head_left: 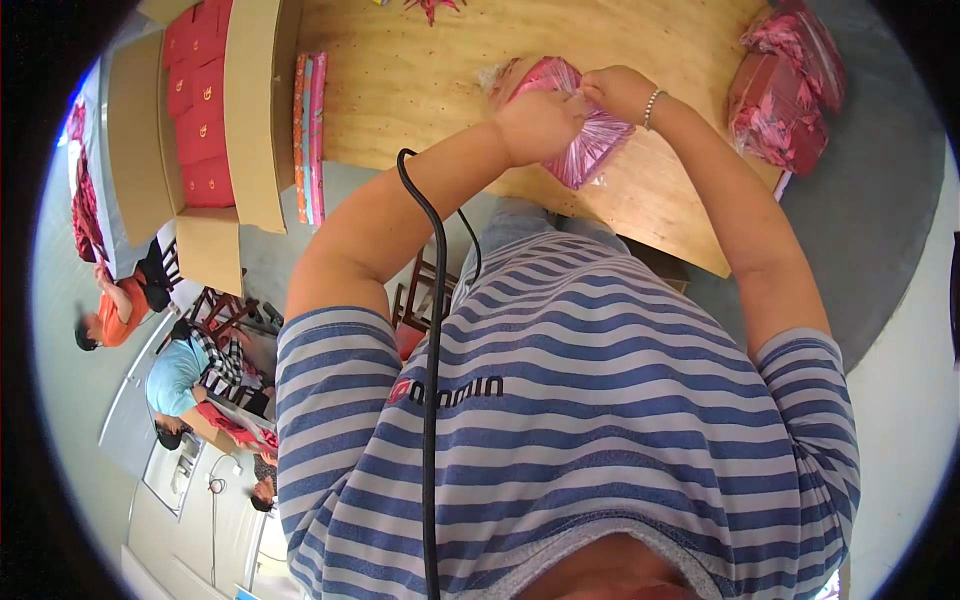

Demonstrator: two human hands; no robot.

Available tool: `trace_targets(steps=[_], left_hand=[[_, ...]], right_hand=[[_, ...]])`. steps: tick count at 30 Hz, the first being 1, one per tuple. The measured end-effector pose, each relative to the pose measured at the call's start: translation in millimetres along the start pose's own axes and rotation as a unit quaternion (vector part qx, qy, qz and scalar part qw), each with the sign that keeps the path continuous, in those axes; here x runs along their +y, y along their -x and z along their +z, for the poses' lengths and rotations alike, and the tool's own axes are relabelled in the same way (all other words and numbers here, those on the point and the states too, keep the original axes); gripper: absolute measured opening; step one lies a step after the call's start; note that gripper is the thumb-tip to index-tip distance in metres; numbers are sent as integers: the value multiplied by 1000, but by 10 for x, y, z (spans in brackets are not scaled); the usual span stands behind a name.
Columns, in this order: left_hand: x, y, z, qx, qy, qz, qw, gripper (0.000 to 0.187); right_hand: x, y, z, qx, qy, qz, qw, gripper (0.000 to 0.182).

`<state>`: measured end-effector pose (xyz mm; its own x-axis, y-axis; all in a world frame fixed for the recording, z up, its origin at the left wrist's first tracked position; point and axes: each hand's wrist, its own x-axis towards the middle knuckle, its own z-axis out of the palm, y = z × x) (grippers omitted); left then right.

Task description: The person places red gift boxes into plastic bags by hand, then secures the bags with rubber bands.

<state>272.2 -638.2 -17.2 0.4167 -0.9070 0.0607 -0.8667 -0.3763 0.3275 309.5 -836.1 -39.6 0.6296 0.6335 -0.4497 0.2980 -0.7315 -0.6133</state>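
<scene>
A pink packet point(590, 150) in clear, crinkled plastic lies on the wooden table close to its near edge. My left hand point(542, 125) is closed on the plastic on the packet's left side, its knuckles up. From the right, my right hand point(617, 92), with a beaded bracelet at the wrist, pinches the plastic near its top. The two hands almost meet over the packet. My fingers partly hide the gathered film, and what is inside shows only as pink.
Red boxes point(205, 110) fill an open carton point(250, 110) at left. Patterned rolls point(311, 140) lie at the wooden table's point(400, 90) left edge. Bagged red packets point(785, 90) sit at right. A black cable point(432, 300) crosses my front. Other people point(180, 380) work at lower left.
</scene>
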Motion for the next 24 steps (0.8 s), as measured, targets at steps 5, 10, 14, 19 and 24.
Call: trace_targets(steps=[5, 10, 14, 19, 24], left_hand=[[-111, -38, 135, 46, 160, -139, 976, 14], [-79, -87, 169, -18, 323, -248, 913, 18], [-107, -151, 282, -40, 349, -270, 896, 19], [-32, -168, 189, 24, 246, -124, 961, 15], [-97, -136, 164, 45, 214, -60, 974, 12]], right_hand=[[-116, 313, 202, 93, 73, 39, 992, 20], [-446, 597, 346, 50, 101, 143, 983, 16], [-485, 752, 481, 175, 140, 73, 972, 12], [-502, 733, 489, 158, 166, 54, 972, 10], [-464, 673, 465, 132, 140, 82, 978, 14]])
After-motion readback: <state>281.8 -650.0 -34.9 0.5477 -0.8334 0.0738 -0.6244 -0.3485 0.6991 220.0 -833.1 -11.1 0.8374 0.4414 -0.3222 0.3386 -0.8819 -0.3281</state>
